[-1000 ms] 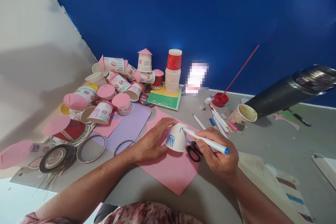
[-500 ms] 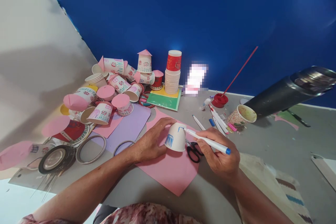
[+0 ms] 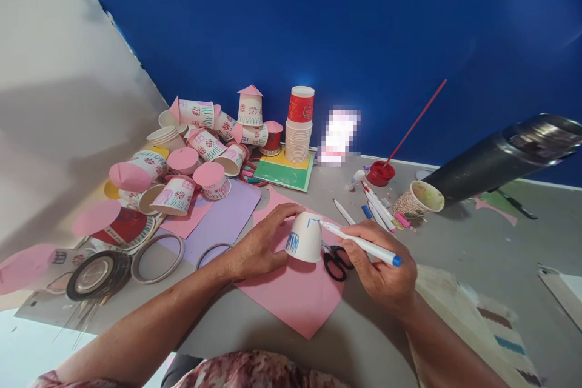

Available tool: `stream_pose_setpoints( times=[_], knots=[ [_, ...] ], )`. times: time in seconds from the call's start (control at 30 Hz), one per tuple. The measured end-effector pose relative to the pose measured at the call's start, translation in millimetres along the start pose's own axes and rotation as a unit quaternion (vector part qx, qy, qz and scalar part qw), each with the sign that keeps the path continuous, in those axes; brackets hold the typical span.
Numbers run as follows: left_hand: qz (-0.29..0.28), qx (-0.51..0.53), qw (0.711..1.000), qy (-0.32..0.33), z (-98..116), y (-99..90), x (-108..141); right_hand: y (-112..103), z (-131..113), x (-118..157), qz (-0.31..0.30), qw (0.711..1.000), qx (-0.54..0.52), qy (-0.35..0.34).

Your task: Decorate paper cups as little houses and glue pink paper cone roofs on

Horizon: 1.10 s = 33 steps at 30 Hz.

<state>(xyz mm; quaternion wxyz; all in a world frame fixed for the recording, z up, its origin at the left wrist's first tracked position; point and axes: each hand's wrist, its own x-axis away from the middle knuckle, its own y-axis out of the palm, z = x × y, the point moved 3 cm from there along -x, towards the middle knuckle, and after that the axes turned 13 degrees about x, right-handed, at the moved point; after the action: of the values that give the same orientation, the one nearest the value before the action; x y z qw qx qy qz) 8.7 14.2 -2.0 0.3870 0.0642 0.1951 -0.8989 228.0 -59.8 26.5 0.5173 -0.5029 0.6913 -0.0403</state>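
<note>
An upside-down white paper cup (image 3: pixel 305 245) stands over pink paper (image 3: pixel 300 303), with blue strokes on its left side and a blue angled line near its upper right. My left hand (image 3: pixel 261 245) is closed around the cup's left side, fingers over the top and thumb low down. In my right hand (image 3: pixel 382 267) is a white felt-tip pen (image 3: pixel 364 244) with a blue end, its tip at the angled line on the cup. Black-handled scissors (image 3: pixel 335 264) lie just right of the cup, their blades partly hidden.
Decorated paper cups with pink tops (image 3: pixel 175 195) are heaped at the left, near tape rolls (image 3: pixel 158 259). A cup stack (image 3: pixel 299 139) stands at the back. Loose pens (image 3: pixel 378 206), a patterned cup (image 3: pixel 404 199), a red pot (image 3: pixel 381 174) and a dark flask (image 3: pixel 486 160) are on the right.
The blue line on the cup has grown a little longer toward the right. My right hand and pen have shifted slightly; my left hand stays on the cup.
</note>
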Motion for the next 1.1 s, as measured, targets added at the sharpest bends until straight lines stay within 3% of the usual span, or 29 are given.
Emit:
stream_pose_setpoints(
  times=[0.43, 1.1],
  knots=[
    [0.002, 0.024, 0.999, -0.026, -6.6, -1.1, 0.5, 0.3, -3.4, -1.3, -0.006, 1.0, -0.014, -0.023],
    [0.0, -0.018, 0.999, 0.029, -0.9, 3.1, 0.5, 5.9, -3.6, 5.2, -0.027, 0.998, -0.051, -0.039]
  ],
)
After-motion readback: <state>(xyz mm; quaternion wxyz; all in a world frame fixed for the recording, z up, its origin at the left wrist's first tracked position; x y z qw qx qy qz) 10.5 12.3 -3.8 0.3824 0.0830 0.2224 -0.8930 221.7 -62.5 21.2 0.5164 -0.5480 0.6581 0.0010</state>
